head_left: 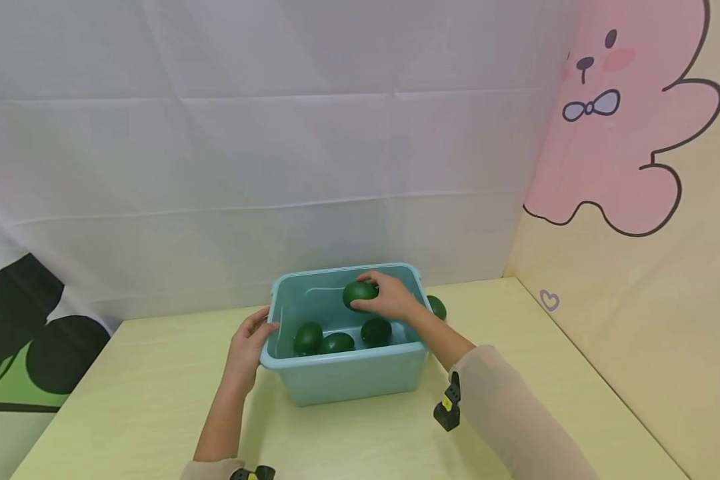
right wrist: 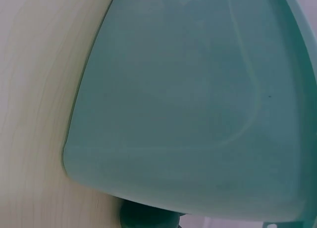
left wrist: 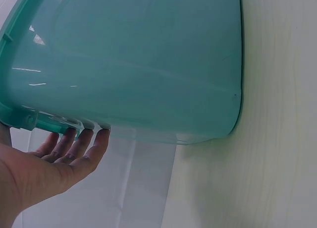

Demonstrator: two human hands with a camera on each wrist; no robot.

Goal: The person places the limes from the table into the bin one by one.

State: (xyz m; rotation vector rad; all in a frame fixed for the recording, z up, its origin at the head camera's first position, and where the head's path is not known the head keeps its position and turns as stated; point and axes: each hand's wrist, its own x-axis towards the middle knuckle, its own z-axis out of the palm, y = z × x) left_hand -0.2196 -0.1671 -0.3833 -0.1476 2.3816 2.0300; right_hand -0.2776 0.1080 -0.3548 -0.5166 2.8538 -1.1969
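Observation:
A light teal plastic bin (head_left: 351, 377) stands on the table, its open top facing up. My left hand (head_left: 247, 350) holds the bin's left rim, thumb over the edge. In the left wrist view, the left hand's fingers (left wrist: 91, 151) touch the bin's outer wall (left wrist: 138, 64) below the rim. Inside the bin, my right hand (head_left: 390, 298) grips a dark green avocado (head_left: 357, 293) between thumb and fingers, above the others. Three avocados lie on the bin floor: one at left (head_left: 308, 339), a middle one (head_left: 338, 343) and one at right (head_left: 376, 331).
Another avocado (head_left: 437, 307) sits on the table just outside the bin's right side, partly hidden. It also shows as a dark green shape (right wrist: 148, 215) in the right wrist view. A white cloth (head_left: 276, 167) hangs behind the pale wooden table (head_left: 162, 380); a patterned wall (head_left: 666, 287) borders the right.

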